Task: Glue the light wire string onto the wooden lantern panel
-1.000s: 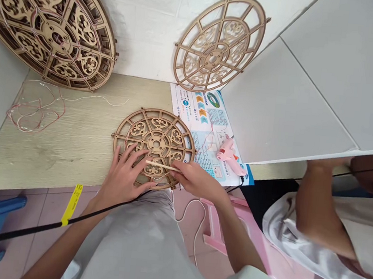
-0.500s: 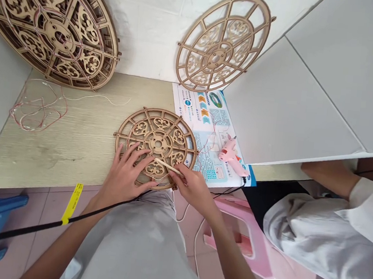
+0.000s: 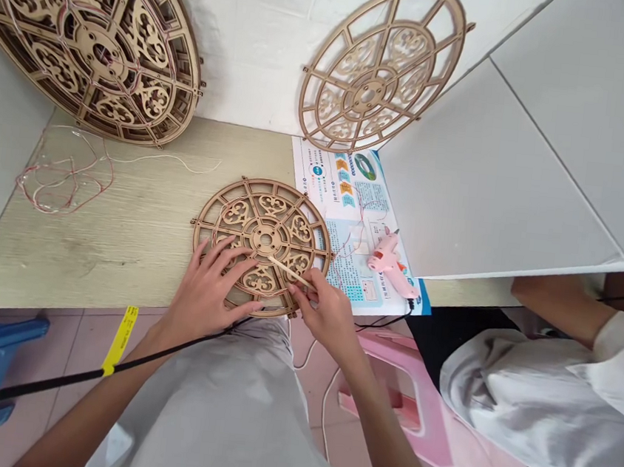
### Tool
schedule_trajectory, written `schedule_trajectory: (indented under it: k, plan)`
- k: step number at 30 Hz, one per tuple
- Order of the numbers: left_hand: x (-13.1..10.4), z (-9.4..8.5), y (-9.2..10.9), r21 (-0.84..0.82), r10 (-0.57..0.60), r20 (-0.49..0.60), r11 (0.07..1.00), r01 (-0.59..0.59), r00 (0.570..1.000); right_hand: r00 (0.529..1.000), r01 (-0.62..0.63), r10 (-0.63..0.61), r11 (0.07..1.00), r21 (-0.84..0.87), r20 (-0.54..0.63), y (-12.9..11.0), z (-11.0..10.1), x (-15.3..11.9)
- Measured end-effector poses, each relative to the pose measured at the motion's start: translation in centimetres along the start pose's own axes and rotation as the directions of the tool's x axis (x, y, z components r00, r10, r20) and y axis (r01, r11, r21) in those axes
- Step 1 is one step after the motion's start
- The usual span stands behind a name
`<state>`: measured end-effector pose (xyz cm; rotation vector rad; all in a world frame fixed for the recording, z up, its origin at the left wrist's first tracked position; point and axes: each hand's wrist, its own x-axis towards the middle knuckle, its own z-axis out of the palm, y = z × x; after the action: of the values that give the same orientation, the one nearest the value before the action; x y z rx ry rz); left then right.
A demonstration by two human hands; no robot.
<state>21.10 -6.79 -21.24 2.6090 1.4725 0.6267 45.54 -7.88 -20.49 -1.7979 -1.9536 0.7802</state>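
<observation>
A round openwork wooden wheel (image 3: 265, 240) with scroll cut-outs lies flat near the table's front edge, its right part over a printed sheet. My left hand (image 3: 209, 282) rests with spread fingers on its lower left. In my right hand (image 3: 327, 306), a thin pale wooden stick (image 3: 287, 269) is pinched between thumb and fingers, its tip over the wheel just below the hub. Thin wire runs along the wheel's rings, and a thin red wire (image 3: 350, 249) trails from its right side onto the sheet.
A pink glue gun (image 3: 392, 264) lies on the printed sheet (image 3: 346, 230). Tangled wire (image 3: 66, 182) sits at the left. Stacked wheels (image 3: 102, 55) and another wheel (image 3: 368, 98) lean at the back. A grey panel (image 3: 509, 158) stands at the right; beyond it, another person's arm (image 3: 561, 304) shows.
The stick and my right hand have shifted slightly right; the stick's tip has moved away from my left fingers. My left hand stays on the wheel. The camera view has shifted slightly.
</observation>
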Motion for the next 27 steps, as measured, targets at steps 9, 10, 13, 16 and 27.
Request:
schedule_trajectory:
  k: [9,10,13,16,27]
  plan:
    - [1.2,-0.9,-2.6,-0.055,0.061,0.11,0.997,-0.055,0.992,0.995,0.077,-0.079,0.996,-0.038,-0.053,-0.5,0.7,0.0]
    - [1.4,-1.2,-3.1,-0.063,0.071,0.139,0.996,-0.062,0.988,0.994,0.08,-0.083,0.996,-0.043,-0.072,-0.7,1.0,-0.1]
    - [2.0,-2.2,-3.8,-0.104,0.088,0.22,0.992,-0.066,0.972,0.989,0.08,-0.079,0.997,0.001,-0.125,-1.4,1.5,-0.4]
    - [2.7,-2.9,-2.7,-0.127,0.052,0.217,0.992,-0.025,0.975,0.987,0.051,-0.026,0.987,0.154,-0.162,-2.3,1.0,-1.0]
    - [4.2,-1.2,1.6,-0.106,-0.025,0.294,0.993,0.058,0.956,0.739,0.601,-0.01,0.463,0.652,-0.674,-4.9,-1.1,-1.2]
